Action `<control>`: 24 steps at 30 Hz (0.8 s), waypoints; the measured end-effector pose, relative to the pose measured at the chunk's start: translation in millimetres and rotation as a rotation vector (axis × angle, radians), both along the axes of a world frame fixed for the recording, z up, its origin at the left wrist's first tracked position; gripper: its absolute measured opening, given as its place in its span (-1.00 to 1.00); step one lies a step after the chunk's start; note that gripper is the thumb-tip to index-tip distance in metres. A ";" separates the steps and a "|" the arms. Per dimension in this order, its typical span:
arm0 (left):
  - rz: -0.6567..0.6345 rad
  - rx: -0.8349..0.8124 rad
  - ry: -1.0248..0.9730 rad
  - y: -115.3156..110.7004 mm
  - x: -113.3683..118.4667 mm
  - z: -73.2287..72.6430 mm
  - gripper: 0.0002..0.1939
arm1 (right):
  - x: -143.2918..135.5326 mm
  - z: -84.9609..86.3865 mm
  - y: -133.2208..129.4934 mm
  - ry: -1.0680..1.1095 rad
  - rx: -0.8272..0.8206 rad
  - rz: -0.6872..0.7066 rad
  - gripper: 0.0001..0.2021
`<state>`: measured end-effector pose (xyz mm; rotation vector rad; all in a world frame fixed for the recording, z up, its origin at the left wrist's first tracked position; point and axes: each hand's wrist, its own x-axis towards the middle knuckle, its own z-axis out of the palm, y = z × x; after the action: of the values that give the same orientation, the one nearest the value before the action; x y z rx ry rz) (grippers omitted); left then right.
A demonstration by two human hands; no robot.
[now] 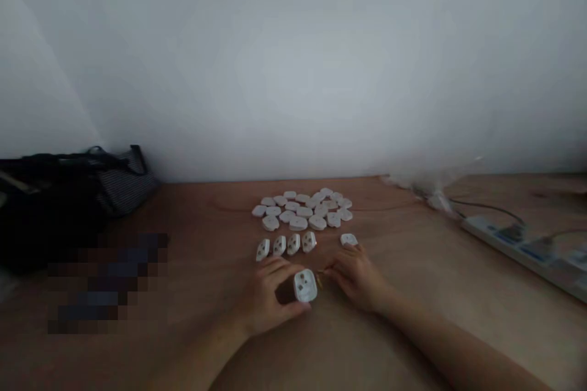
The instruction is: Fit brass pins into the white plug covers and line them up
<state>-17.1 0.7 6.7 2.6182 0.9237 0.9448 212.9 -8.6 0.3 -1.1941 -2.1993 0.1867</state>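
My left hand (270, 293) grips a white plug housing (305, 286) between thumb and fingers, its face with several dark holes turned toward me. To the right, my right hand (355, 275) pinches a small brass-coloured piece (320, 278) close to the housing, with a narrow gap between them. Just beyond the right fingertips lies a white piece (348, 239), partly covered by them. Several similar housings stand in a short row (293, 244) beyond my left hand. Farther back, many flat white pieces (298, 222) lie in a loose cluster.
A black bag (50, 208) sits at the left on the wooden table (206, 342); a pixelated dark object (114, 275) is nearer. At the right are a power strip (518, 247) with cables and clear plastic wrap (435, 192). A pale wall (321, 61) rises behind.
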 end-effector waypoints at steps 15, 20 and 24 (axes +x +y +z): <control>0.009 -0.010 0.019 -3.2 2.1 7.4 -0.55 | -6.9 0.4 -4.4 0.365 -0.145 0.032 -0.86; 0.012 -0.014 0.023 -4.0 3.1 8.3 -0.55 | -9.8 -2.2 -7.3 0.512 -0.303 0.092 -0.88; 0.026 -0.002 0.016 -4.1 2.9 8.3 -0.57 | -12.5 3.2 -11.8 0.479 -0.193 0.110 -0.91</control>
<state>-14.2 -3.4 15.0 2.6218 0.9638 0.9299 200.4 -20.4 3.5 -0.9989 -1.8502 0.6717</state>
